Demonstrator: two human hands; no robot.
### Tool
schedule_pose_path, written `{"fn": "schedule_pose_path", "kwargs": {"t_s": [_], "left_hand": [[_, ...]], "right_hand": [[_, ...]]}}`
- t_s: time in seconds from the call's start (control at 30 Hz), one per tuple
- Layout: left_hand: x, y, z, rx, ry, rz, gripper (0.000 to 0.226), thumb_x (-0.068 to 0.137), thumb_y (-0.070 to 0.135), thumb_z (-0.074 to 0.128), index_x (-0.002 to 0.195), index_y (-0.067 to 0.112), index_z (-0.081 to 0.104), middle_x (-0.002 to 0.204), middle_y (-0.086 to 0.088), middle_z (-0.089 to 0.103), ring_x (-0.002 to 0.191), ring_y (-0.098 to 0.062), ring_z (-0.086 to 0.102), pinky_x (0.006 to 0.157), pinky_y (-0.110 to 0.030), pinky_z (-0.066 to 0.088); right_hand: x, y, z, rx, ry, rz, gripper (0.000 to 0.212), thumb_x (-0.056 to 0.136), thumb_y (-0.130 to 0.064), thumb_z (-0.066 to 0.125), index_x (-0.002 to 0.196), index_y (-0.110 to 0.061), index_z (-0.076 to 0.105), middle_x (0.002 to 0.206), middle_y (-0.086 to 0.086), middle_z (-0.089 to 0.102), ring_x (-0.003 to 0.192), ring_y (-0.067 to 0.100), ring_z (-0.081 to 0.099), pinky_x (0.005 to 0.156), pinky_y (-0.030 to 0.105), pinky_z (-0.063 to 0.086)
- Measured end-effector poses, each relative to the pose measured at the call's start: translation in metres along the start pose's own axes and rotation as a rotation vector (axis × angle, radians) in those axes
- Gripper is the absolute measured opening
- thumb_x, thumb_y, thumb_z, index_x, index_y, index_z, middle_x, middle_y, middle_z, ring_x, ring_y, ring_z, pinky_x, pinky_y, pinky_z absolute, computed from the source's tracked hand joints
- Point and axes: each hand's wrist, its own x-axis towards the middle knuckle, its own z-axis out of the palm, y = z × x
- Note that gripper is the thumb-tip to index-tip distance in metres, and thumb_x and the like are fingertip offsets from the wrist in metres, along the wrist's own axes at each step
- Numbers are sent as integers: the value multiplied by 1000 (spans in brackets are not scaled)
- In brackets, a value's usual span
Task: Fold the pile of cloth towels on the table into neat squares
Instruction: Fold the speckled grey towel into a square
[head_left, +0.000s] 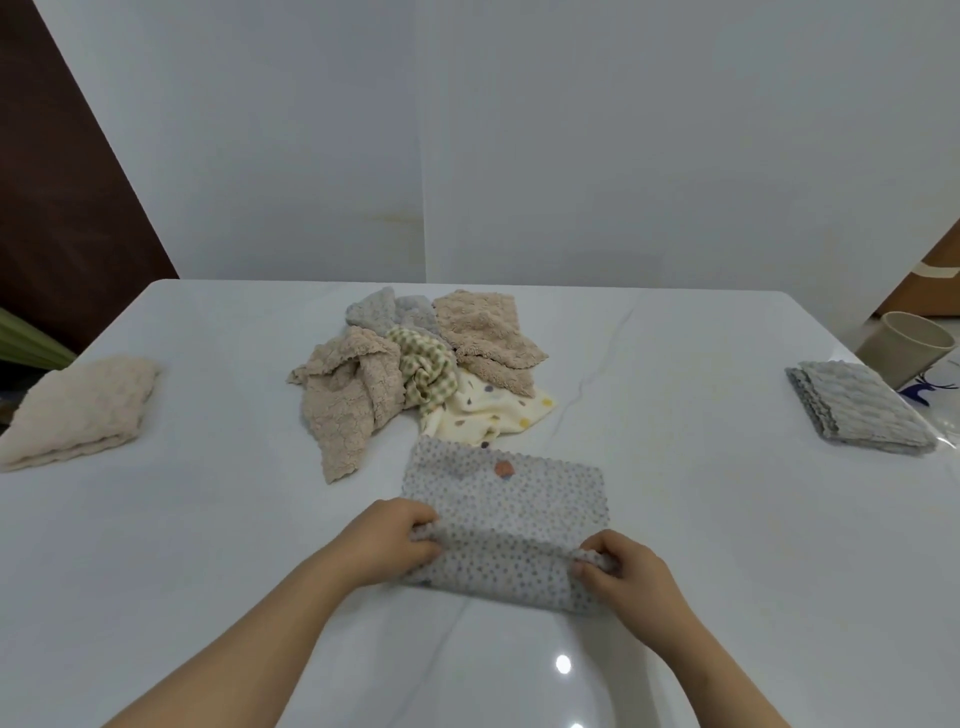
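Note:
A grey dotted towel (506, 499) lies flat in front of me on the white table (208, 519), its near edge lifted and rolled over toward the far side. My left hand (392, 540) pinches the left near corner and my right hand (626, 574) pinches the right near corner. Behind it sits the unfolded pile (415, 369): beige, grey, green-checked and cream dotted towels tangled together.
A folded cream towel (78, 410) lies at the table's left edge. A folded grey towel (857, 408) lies at the right edge, beside a beige cup (904, 348) and a clear plastic bag (935, 389). A white wall stands behind the table.

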Motion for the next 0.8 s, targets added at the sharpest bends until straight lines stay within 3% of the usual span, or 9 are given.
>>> {"fn": "schedule_pose_path", "kwargs": {"t_s": [0.13, 0.3, 0.43, 0.6, 0.8], "left_hand": [[1, -6, 9, -35, 59, -53, 4, 93, 26, 50, 92, 25, 54, 90, 6, 54, 85, -10, 49, 57, -11, 31], [-1, -10, 10, 71, -52, -147, 34, 88, 31, 56, 120, 19, 55, 112, -1, 59, 95, -14, 53, 71, -22, 38], [-1, -18, 6, -110, -126, -208, 25, 82, 30, 67, 103, 19, 58, 97, 1, 54, 84, -12, 52, 61, -17, 40], [-1, -25, -8, -563, -90, -306, 18, 80, 16, 71, 94, 16, 59, 94, -6, 61, 82, -17, 62, 60, -21, 52], [3, -26, -17, -850, -20, -336, 5, 85, 7, 65, 88, 9, 62, 92, -7, 68, 84, -18, 64, 72, -25, 54]], "right_hand": [[2, 4, 5, -38, -18, 55, 14, 87, -17, 58, 75, -21, 53, 71, -6, 55, 67, 8, 49, 60, 19, 36], [2, 7, 7, -135, -97, 91, 12, 86, -20, 58, 75, -21, 53, 69, -7, 53, 63, 4, 48, 54, 13, 36], [2, 6, 3, -143, -137, 113, 15, 82, -23, 64, 71, -23, 53, 73, -8, 53, 66, 3, 47, 55, 12, 34], [6, 6, -8, 128, -104, 181, 11, 75, -12, 72, 76, -13, 61, 71, -1, 55, 64, 11, 49, 58, 18, 38], [18, 4, -18, 438, -45, 254, 3, 80, 0, 65, 81, 0, 63, 81, 12, 62, 78, 22, 61, 76, 33, 53]]}}
